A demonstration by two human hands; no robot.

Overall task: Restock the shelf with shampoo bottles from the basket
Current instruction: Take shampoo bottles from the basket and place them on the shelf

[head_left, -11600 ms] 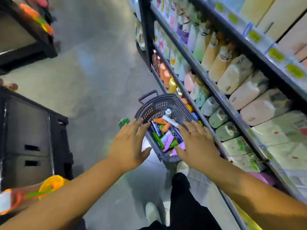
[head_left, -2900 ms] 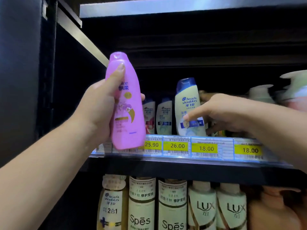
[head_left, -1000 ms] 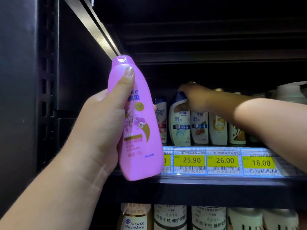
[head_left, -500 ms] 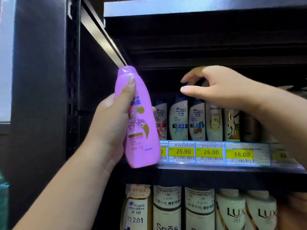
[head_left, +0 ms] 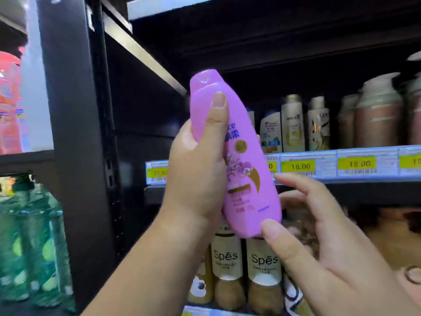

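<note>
Head: left hand grips bottle, right hand touching.

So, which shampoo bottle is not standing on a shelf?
The pink bottle: the left hand grips it, tilted, in front of the shelf; the other bottles stand on shelves.

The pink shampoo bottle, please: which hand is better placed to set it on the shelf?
Probably the left hand: its grip wraps the pink shampoo bottle in front of the shelf. The right hand only touches its base with the thumb.
</note>
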